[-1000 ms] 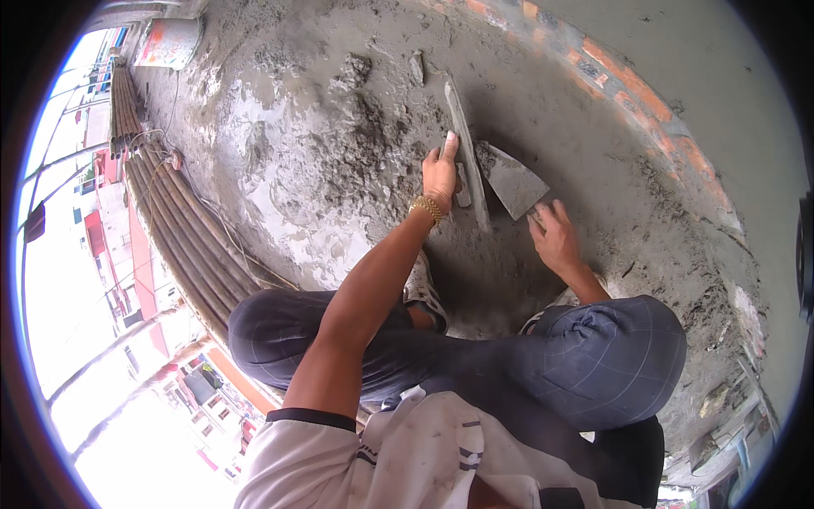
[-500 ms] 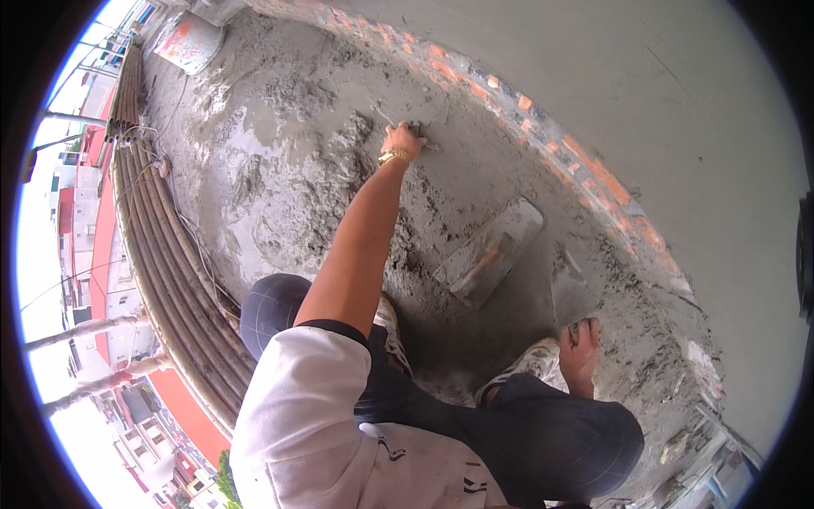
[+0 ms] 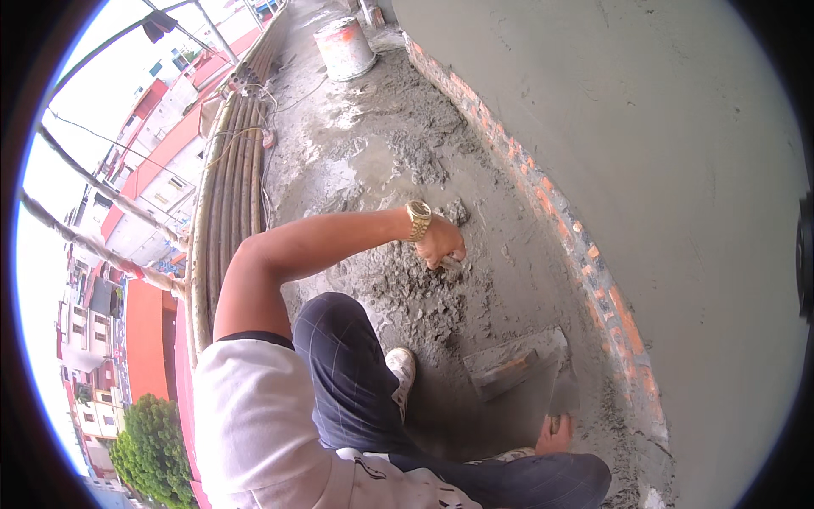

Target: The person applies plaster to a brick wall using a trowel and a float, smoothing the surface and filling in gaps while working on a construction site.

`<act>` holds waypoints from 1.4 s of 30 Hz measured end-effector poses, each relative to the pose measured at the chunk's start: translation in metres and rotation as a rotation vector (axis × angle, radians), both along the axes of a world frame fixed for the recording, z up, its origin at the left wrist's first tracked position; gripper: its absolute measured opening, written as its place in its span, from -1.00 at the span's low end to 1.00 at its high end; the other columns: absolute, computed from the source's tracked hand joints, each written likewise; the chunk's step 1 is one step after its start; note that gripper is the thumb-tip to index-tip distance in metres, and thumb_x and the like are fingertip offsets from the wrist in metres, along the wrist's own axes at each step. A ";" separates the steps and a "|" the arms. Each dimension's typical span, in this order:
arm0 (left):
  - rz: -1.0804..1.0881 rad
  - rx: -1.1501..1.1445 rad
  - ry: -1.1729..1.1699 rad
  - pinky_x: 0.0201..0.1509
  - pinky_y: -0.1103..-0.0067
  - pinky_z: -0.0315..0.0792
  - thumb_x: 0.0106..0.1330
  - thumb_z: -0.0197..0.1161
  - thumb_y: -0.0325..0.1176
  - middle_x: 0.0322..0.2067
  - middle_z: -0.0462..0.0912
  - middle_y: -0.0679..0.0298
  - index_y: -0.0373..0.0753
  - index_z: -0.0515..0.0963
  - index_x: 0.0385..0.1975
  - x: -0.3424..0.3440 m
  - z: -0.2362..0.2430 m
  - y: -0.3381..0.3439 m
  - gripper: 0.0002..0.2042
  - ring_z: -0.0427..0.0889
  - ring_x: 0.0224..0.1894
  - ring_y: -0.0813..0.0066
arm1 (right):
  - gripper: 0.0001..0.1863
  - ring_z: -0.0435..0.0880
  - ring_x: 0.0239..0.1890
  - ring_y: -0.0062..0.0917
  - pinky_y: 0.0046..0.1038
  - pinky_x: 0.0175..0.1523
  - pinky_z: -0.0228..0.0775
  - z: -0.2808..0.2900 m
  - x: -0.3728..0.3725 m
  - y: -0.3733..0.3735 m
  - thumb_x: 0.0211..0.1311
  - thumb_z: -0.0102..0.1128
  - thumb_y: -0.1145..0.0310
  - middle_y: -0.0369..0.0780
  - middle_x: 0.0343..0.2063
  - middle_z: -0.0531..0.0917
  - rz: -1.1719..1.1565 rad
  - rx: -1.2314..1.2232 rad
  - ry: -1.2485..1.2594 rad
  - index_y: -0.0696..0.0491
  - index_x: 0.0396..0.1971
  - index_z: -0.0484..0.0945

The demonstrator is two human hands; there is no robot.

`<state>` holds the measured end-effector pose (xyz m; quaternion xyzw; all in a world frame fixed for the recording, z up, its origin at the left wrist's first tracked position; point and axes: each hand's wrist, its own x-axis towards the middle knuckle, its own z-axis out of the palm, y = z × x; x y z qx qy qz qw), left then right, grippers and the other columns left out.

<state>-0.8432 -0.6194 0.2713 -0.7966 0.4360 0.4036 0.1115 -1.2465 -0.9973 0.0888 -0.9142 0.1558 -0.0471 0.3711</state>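
Observation:
My left hand, with a gold watch at the wrist, is down at the wet grey mortar, fingers curled. A small pale edge shows below its fingertips; what it grips, I cannot make out. Low on the right, my right hand is closed round the handle of a trowel, its flat blade pointing away from me. Just left of that blade lies a rectangular plastering float with a wooden grip, resting on the mortar-covered floor.
A low brick strip runs along the foot of the smooth grey wall on the right. Long brown poles lie along the left edge. A stained white bucket and a thin cable are farther off.
My view has swung, so the bucket and poles appear farther right. My left hand has drawn nearer, its elbow now bent. My right hand stays closed on the trowel, near the float.

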 end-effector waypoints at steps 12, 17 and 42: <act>0.417 -0.273 -0.698 -0.09 0.32 0.62 0.30 0.17 -0.45 -0.01 0.50 0.04 -0.18 0.40 0.12 -0.044 0.030 0.194 -0.63 0.64 -0.03 0.13 | -0.62 0.52 -0.13 -0.05 -0.13 -0.02 0.34 0.049 0.050 0.014 0.40 0.17 0.22 0.01 -0.17 0.49 0.013 -0.041 0.172 0.20 0.00 0.44; 1.255 0.198 -1.403 0.08 0.20 0.57 0.33 0.30 -0.23 0.32 0.25 -0.23 -0.26 0.05 0.45 0.037 0.126 0.360 -0.25 0.56 0.13 -0.27 | -0.57 0.58 -0.08 -0.04 -0.14 -0.02 0.38 0.049 0.032 -0.001 0.40 0.16 0.17 0.02 -0.10 0.55 -0.032 -0.180 0.312 0.16 0.08 0.45; 0.017 -0.023 -0.126 0.30 0.21 0.41 0.39 0.23 0.03 0.11 0.62 0.04 -0.23 0.46 0.24 0.009 -0.031 -0.149 -0.44 0.55 0.21 0.09 | -0.65 0.65 -0.30 0.06 -0.08 -0.16 0.51 0.129 0.032 -0.026 0.32 0.30 0.24 0.12 -0.20 0.60 -0.137 -0.151 -0.079 0.20 -0.08 0.55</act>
